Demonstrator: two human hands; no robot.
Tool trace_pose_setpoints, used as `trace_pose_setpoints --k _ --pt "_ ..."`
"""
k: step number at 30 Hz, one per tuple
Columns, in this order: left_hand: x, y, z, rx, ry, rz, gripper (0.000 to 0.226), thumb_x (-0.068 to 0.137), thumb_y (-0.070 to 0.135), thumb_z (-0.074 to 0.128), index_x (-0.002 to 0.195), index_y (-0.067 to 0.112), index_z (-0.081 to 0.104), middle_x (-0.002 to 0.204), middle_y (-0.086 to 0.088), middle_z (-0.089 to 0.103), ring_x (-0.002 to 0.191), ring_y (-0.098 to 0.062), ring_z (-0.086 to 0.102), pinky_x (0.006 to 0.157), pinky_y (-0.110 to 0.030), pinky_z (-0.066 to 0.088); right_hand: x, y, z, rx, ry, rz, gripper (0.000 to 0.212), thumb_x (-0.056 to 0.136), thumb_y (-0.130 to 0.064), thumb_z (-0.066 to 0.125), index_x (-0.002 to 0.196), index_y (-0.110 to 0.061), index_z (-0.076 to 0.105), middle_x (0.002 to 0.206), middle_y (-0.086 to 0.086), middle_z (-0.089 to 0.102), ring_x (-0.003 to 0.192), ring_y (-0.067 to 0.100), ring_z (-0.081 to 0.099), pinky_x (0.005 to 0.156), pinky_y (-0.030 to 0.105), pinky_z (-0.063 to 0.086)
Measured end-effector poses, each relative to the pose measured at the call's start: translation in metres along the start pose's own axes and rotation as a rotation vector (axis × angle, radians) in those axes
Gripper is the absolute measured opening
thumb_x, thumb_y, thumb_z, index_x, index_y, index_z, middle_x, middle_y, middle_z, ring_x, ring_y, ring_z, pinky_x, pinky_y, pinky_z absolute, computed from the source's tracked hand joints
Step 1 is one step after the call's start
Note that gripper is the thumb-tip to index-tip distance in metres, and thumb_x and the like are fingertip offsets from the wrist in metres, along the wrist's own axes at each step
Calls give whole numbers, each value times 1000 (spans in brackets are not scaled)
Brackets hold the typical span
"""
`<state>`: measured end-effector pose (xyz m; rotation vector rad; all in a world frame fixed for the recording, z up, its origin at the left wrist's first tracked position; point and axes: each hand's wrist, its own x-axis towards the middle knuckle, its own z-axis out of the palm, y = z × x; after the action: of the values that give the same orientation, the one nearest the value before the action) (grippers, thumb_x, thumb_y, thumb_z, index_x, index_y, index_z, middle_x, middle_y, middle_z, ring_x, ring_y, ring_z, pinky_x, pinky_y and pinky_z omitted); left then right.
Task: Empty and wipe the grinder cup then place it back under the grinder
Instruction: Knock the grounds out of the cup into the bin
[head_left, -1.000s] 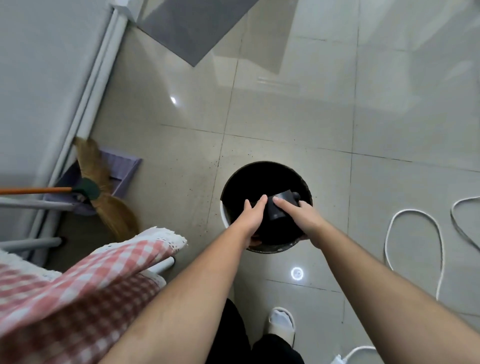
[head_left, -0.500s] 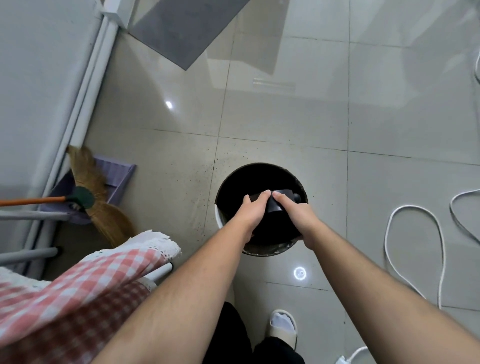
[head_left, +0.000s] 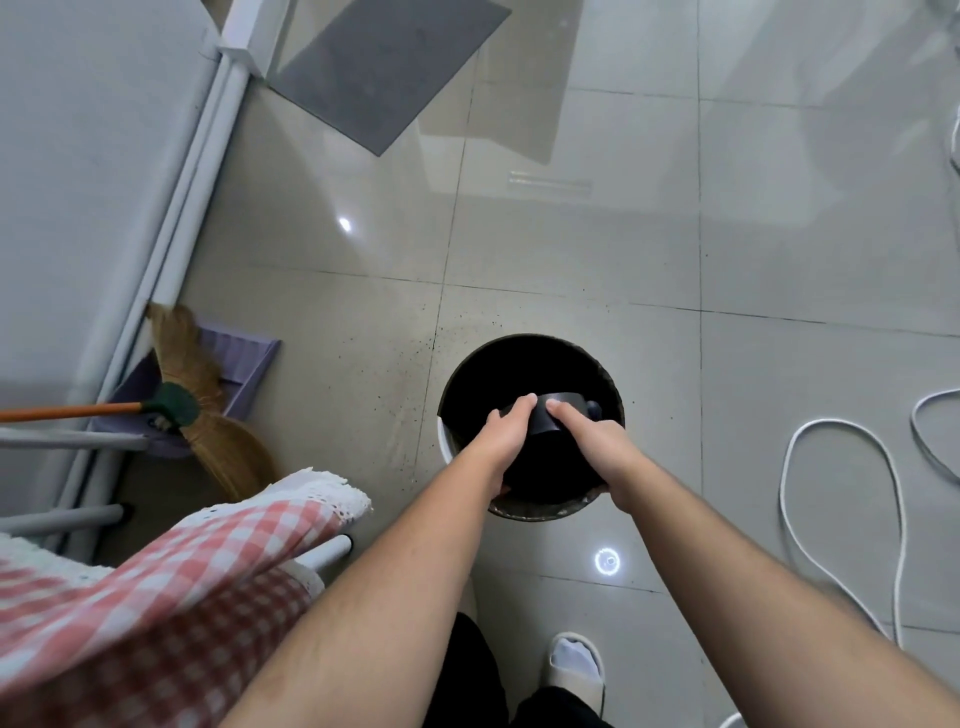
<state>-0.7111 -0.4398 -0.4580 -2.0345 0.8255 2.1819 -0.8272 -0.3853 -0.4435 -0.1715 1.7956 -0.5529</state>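
While the view was angled steeply down at the floor, a black grinder cup (head_left: 545, 421) was held over the open mouth of a round bin (head_left: 530, 512), gripped from both sides. The left hand (head_left: 501, 441) was closed against the cup's left side, its fingers curled around the wall; the right hand (head_left: 592, 441) was pressed to the right side, with the index finger laid along the top. A short black stub was seen projecting from the cup toward the right. Whether anything was left inside the cup could not be told, since its opening was hidden.

The bin, lined in black with a white rim exposed at its left edge, was set on a floor of large, pale, glossy tiles (head_left: 571, 291) divided by thin dark grout lines. Dark specks were scattered over the tiles to the left of the bin. Ceiling lights were mirrored in the glaze as small bright spots. A grey mat (head_left: 384, 67) was laid at an angle near the top of the view, beside a white wall (head_left: 78, 156) edged with white pipes. A straw broom (head_left: 208, 415) with an orange handle was rested on a lilac dustpan (head_left: 244, 364) by that wall. A red-and-white checked cloth (head_left: 156, 587) with a lace edge was draped over white rails at lower left. White cable (head_left: 841, 499) was looped on the tiles at right, and a white slipper (head_left: 576, 670) was seen at the bottom.
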Motion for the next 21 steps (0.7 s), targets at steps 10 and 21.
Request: trace_pose_setpoints --k 10,21 --pt "-36 -10 -13 27 -34 18 83 90 59 48 155 31 6 148 -6 41 119 -28 54 87 -40 51 -23 7 -4 -1 -61 -62 73 64 -55 74 120 -11 55 107 7 67 94 24 66 82 38 55" --pt "-187 -1 -41 106 -89 413 101 58 43 72 145 45 22 141 -4 49 126 -24 50 103 -50 44 -161 -29 -48 -186 -216 -422 103 61 -15 87 135 -28 18 134 3 40 121 20 45 92 35 45"
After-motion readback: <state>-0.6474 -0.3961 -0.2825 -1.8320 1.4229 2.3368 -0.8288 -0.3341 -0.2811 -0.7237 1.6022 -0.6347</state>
